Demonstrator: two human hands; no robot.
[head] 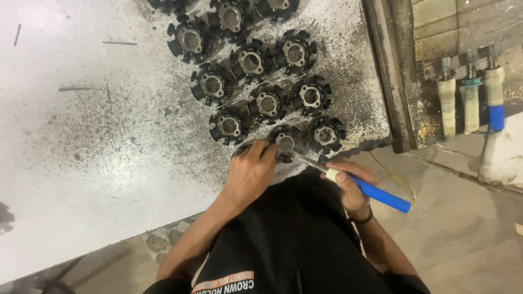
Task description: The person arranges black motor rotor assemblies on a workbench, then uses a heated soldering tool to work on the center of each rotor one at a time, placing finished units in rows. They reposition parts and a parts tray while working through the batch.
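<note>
Black round toothed metal cores with pale hubs lie in rows on a grimy white table point(81, 141). The nearest core point(284, 142) sits at the table's front edge, and my left hand point(250, 174) rests on its left side, fingers curled over it. My right hand point(348, 182) is shut on a blue-handled tool point(381, 196) with a white collar; its thin metal shaft point(308, 162) points up-left and its tip meets the core's lower right. Another core point(326, 134) lies just to the right of it.
Several more cores point(250, 62) fill the table's far right part. A rusty metal frame point(389, 76) borders the table on the right. Three similar tools point(471, 103) with pale and blue handles hang beyond it. Concrete floor point(463, 234) lies below right.
</note>
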